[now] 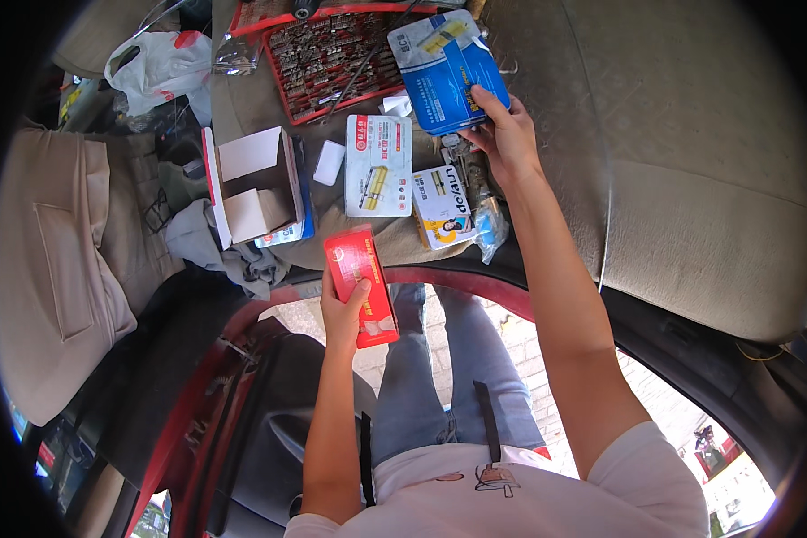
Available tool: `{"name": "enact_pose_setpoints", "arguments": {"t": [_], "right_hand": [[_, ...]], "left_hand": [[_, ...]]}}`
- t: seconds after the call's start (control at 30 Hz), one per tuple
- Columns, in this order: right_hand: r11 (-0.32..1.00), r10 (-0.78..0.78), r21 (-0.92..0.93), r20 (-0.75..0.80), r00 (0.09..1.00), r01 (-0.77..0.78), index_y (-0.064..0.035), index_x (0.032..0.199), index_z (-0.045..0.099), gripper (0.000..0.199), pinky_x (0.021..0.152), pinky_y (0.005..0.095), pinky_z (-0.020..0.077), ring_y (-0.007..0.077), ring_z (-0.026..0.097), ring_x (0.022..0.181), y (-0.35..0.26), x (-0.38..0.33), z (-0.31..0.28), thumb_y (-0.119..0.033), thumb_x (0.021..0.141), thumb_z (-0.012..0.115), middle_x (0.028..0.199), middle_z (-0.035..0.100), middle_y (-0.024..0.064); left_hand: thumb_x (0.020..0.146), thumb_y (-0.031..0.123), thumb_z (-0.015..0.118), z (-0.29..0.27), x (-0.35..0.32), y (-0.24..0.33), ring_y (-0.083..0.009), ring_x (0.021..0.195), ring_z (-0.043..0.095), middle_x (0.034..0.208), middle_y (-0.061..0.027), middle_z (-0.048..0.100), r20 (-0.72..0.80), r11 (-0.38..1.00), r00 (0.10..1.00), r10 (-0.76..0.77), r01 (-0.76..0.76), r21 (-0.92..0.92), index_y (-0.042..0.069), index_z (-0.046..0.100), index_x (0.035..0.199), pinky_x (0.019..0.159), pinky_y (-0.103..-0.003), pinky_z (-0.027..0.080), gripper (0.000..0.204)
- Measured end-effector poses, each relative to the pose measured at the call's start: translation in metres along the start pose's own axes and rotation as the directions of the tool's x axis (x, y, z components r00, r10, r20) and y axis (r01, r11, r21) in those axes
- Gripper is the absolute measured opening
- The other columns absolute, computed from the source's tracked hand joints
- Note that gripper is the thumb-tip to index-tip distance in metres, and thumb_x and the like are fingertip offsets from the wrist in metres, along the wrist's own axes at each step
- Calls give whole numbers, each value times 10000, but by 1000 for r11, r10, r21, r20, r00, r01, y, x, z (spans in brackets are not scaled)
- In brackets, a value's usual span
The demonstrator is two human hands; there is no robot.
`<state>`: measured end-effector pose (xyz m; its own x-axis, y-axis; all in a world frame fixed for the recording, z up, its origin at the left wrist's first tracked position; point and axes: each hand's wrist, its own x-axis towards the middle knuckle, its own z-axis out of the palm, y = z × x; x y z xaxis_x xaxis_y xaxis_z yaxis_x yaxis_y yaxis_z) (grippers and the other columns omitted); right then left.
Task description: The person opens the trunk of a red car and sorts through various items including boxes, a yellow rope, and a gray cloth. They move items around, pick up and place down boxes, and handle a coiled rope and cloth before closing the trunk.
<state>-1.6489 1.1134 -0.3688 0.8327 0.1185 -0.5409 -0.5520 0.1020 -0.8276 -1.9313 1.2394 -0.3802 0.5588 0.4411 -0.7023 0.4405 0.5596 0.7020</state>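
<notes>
My left hand (342,309) is wrapped round a red box (360,269) with yellow print, held upright above the car's door sill. Farther off to the right, my right hand (504,134) grips the near right corner of a blue flat package (448,76), thumb on top; a yellow cylinder shape is pictured on its upper part. Between the hands, a pale flat package (378,166) with a picture of lock cylinders lies on the seat. Beside it stands a white and yellow box (444,208), close under my right wrist.
A red tray (287,94) full of small metal pieces lies at the back. To the left sit an opened white carton (258,188), a small white block (329,162), a grey cloth (229,247) and a white plastic bag (163,67). The red door frame (287,291) runs along the near side.
</notes>
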Motion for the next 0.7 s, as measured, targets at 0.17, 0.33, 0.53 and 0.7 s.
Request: {"name": "enact_pose_setpoints", "arguments": {"t": [0.17,0.33,0.53,0.7], "right_hand": [[995,103,14,-121,987,-102,37,1185,410,668,668,313,530,181,600,848,21,-16,26,-278,703,748,1013,570,135],[991,78,111,-44,996,-73,-17,1129,465,492,732,334,543,134,589,859,25,-33,40,-279,775,684,962,574,66],[957,114,250,150,982,-149,34,1100,480,510,637,366,556,204,603,824,30,49,135,-248,743,711,960,586,128],[992,19,-121,-10,1000,-20,51,1210,459,596,661,346,566,190,575,867,77,43,111,-227,751,718,995,560,100]], "left_hand": [[765,108,679,-3,11,7,-120,914,552,1082,-64,537,-54,1000,998,26,-26,3,37,362,1286,777,-257,472,614],[768,102,675,-12,-5,8,-122,905,554,1059,-61,546,-79,999,997,-14,11,-35,36,388,1259,774,-258,472,573],[772,78,662,-1,2,4,-117,901,556,1066,-56,539,-88,994,994,-70,62,-95,31,392,1252,776,-257,473,552],[771,71,655,3,2,-7,-117,902,555,1066,-60,538,-90,991,993,-82,72,-112,32,384,1256,775,-258,473,557]]}}
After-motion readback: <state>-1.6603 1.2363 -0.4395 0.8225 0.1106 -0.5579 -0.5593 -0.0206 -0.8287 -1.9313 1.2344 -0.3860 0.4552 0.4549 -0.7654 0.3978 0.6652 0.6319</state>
